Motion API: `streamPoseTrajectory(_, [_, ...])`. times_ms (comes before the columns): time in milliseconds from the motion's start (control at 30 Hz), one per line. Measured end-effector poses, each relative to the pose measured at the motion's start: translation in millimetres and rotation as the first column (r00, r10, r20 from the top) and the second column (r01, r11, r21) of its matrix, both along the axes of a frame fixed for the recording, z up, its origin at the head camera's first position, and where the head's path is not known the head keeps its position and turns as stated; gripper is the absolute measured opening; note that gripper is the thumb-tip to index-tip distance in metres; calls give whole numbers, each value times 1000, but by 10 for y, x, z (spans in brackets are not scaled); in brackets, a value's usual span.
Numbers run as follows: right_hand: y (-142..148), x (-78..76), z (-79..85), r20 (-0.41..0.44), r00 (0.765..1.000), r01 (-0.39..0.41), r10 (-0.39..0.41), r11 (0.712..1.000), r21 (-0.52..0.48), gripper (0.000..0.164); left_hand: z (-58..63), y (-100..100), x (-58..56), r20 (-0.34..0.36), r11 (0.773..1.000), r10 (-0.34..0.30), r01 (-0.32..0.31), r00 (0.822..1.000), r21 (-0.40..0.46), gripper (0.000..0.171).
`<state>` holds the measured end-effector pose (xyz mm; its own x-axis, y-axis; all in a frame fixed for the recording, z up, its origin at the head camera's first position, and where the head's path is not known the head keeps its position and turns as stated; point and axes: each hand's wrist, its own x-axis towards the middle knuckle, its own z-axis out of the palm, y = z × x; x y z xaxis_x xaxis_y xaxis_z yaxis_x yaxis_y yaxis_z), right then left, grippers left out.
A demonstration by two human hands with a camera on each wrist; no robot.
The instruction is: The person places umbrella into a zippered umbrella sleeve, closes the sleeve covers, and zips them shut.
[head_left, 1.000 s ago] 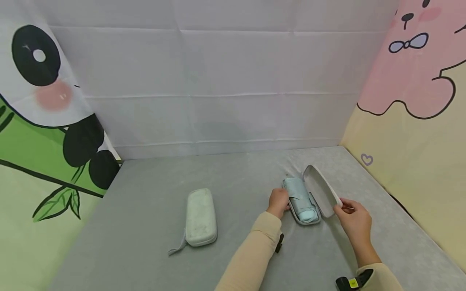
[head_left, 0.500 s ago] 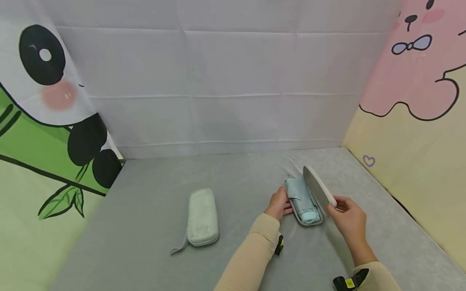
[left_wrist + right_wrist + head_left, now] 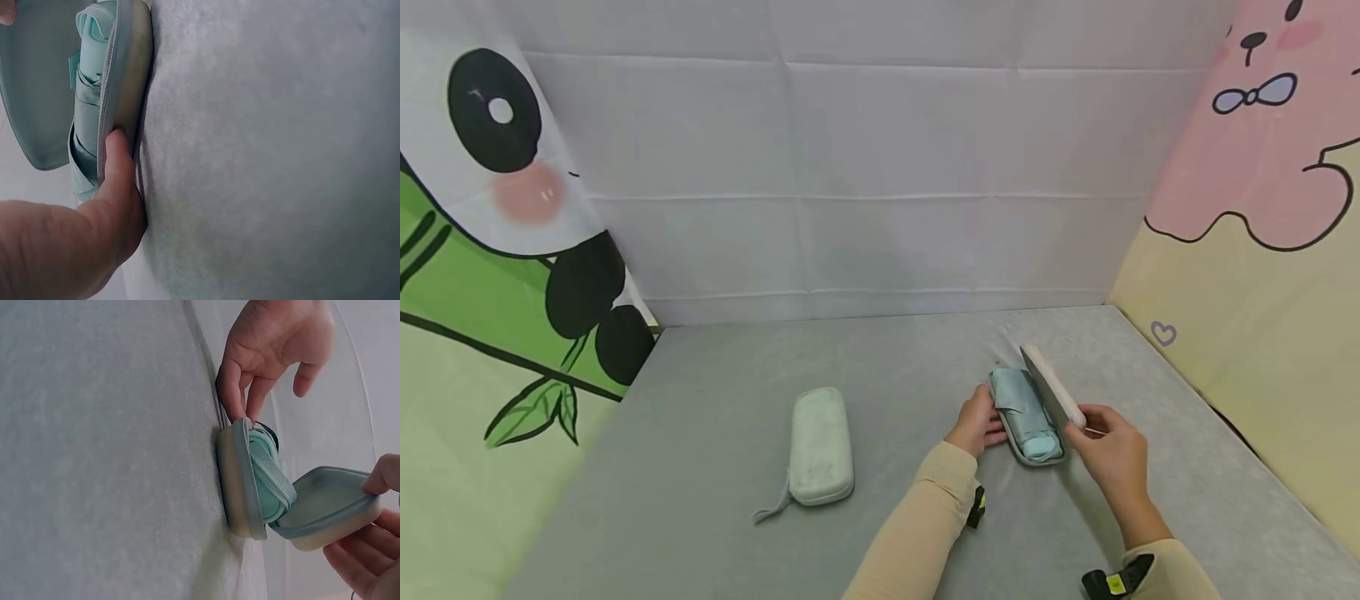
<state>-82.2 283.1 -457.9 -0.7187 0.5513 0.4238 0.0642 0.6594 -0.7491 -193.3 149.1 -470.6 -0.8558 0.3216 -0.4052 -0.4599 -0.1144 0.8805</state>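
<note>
A zip case (image 3: 234, 487), pale outside with a grey-green rim, lies unzipped on the grey table at the right. Inside it sits a compact folding umbrella (image 3: 1021, 408), mint and rolled up, with a woven strap (image 3: 275, 478) at one end. My right hand (image 3: 1112, 450) pinches the edge of the case's lid (image 3: 337, 528), thumb inside and fingers outside, and tilts it partway up over the umbrella. Along the case's left side, my left hand (image 3: 976, 421) touches the wall with extended fingers, its thumb apart from the case in the right wrist view.
A second pale green case (image 3: 822, 446), closed, lies to the left with its strap (image 3: 772, 508) trailing on the table. Grey cloth covers the table (image 3: 715, 400). A white backdrop (image 3: 880, 167) rises behind, with cartoon-printed panels at both sides.
My right hand has swung the lid up and leftward, closer over the umbrella. My left hand's fingers have straightened against the case's side. The view has shifted slightly.
</note>
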Motion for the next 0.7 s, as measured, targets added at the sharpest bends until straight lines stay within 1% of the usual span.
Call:
streamPoseTrajectory(133, [-14,2,-9,22,999,-24,24,999,26,25,-10,7,-5,7,1000,-6,6,1000,-2,53])
streamPoseTrajectory(233, [-31,-2,-24,23,999,-47,45,997,57,26,-21,10,-12,14,1000,-8,8,1000,-2,54])
streamPoseTrajectory(500, [-118,-38,-70,-33,995,-87,93,984,156,27,-60,25,-49,22,1000,-6,6,1000,23,60])
streamPoseTrajectory(700, [-181,-54,-125,-46,992,-97,114,956,276,29,-69,25,-52,9,1000,-4,3,1000,29,60])
